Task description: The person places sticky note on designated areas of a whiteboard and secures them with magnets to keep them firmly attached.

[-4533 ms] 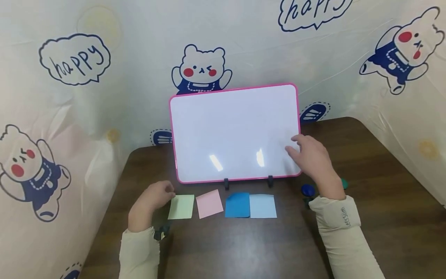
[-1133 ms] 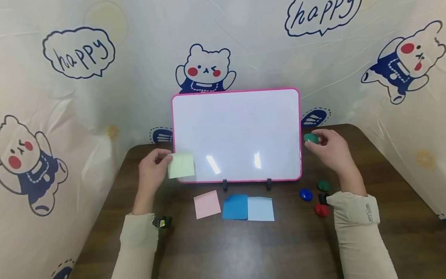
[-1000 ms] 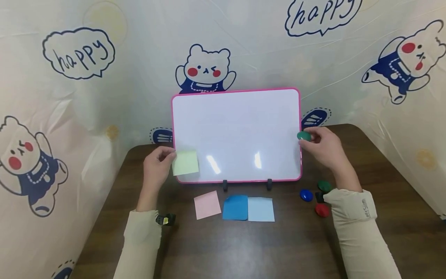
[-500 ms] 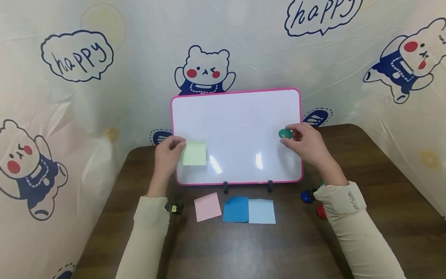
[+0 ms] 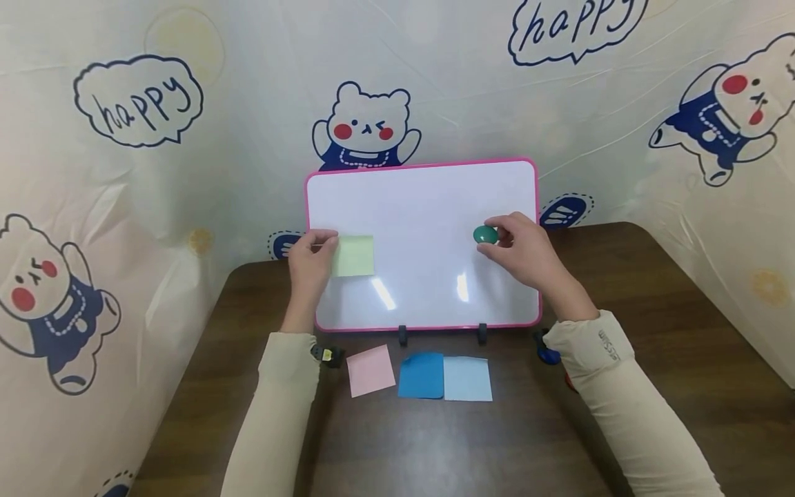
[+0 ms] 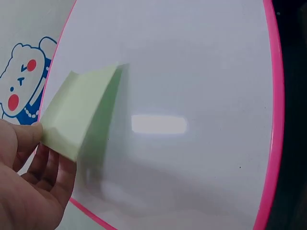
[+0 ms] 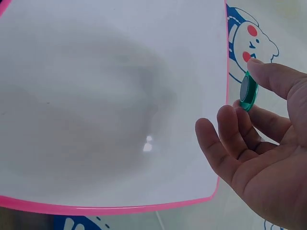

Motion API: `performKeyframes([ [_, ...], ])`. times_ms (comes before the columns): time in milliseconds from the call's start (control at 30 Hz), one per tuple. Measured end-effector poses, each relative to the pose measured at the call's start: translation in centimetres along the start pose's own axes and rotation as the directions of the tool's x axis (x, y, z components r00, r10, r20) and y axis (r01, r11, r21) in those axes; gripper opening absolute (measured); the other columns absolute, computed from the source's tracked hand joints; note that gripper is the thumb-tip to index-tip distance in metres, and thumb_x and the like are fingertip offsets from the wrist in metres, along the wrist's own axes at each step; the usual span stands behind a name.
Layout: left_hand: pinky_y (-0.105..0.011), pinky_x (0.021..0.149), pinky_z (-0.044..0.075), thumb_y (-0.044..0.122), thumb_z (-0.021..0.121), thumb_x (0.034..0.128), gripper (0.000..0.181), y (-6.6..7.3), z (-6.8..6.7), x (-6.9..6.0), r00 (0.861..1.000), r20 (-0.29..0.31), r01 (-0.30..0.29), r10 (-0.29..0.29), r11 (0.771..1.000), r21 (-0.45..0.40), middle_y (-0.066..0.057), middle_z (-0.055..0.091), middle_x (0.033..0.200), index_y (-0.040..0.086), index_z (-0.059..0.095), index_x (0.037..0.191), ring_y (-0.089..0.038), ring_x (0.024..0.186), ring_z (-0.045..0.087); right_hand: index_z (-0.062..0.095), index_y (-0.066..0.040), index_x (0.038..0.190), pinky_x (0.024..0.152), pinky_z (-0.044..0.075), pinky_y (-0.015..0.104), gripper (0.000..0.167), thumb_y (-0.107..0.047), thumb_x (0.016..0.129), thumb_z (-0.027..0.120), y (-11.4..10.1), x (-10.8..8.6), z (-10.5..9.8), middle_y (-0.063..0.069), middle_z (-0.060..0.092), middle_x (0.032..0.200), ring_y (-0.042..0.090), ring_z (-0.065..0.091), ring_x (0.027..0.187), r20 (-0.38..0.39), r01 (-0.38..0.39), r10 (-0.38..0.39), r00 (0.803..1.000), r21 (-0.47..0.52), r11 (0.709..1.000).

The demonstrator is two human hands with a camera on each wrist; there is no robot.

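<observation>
A whiteboard with a pink frame stands upright at the back of the table. My left hand pinches a pale green sticky note by its left edge, in front of the board's left part. In the left wrist view the note stands away from the board on the near side, its far edge close to the surface. My right hand holds a round green magnet between thumb and fingers, before the board's right half. The right wrist view shows the magnet's grey back, apart from the board.
A pink note, a dark blue note and a light blue note lie in a row below the board. A blue magnet lies partly behind the right cuff. Two black feet support the board.
The left hand has lifted the green note from the table and moved it up and right over the board. The right hand has picked up the green magnet and carried it left.
</observation>
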State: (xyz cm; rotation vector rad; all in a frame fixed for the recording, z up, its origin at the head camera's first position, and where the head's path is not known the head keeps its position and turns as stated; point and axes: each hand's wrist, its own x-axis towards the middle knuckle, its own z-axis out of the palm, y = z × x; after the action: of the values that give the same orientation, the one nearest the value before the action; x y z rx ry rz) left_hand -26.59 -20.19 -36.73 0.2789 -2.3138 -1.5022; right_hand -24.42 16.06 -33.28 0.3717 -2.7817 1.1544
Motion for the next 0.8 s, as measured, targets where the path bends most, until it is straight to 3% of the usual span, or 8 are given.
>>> performKeyframes([
  [367, -0.034, 0.092, 0.05, 0.015, 0.062, 0.101, 0.019, 0.7, 0.9, 1.1, 1.0, -0.003, -0.024, 0.024, 1.0, -0.008, -0.008, 0.067, 0.115, 0.007, 0.071, 0.116, -0.022, 0.104, 0.057, 0.058, -0.005, 0.137, 0.089, 0.054, 0.048, 0.05, -0.021, 0.093, 0.075, -1.3, 1.5, 0.6, 0.014, 0.055, 0.114, 0.03, 0.058, 0.106, -0.009, 0.032, -0.032, 0.999, -0.014, 0.999],
  [600, -0.035, 0.09, 0.049, 0.012, 0.063, 0.0999, 0.017, 0.9, 1.4, 2.1, 0.997, -0.007, -0.074, 0.073, 0.997, -0.034, -0.009, 0.066, 0.111, 0.005, 0.07, 0.113, -0.022, 0.102, 0.056, 0.059, -0.004, 0.137, 0.089, 0.054, 0.043, 0.05, -0.021, 0.093, 0.075, -3.0, 3.0, 1.2, 0.013, 0.056, 0.112, 0.028, 0.057, 0.105, -0.003, 0.078, -0.079, 0.997, -0.024, 0.997],
  [800, -0.034, 0.091, 0.048, 0.013, 0.061, 0.1011, 0.017, 1.2, 1.2, 3.2, 0.997, -0.031, -0.074, 0.074, 0.997, 0.006, -0.008, 0.065, 0.112, 0.005, 0.069, 0.114, -0.022, 0.104, 0.056, 0.06, -0.003, 0.136, 0.089, 0.054, 0.04, 0.049, -0.02, 0.092, 0.075, -4.6, 3.9, 1.7, 0.012, 0.055, 0.112, 0.027, 0.056, 0.104, 0.021, 0.116, -0.116, 0.993, -0.027, 0.993],
])
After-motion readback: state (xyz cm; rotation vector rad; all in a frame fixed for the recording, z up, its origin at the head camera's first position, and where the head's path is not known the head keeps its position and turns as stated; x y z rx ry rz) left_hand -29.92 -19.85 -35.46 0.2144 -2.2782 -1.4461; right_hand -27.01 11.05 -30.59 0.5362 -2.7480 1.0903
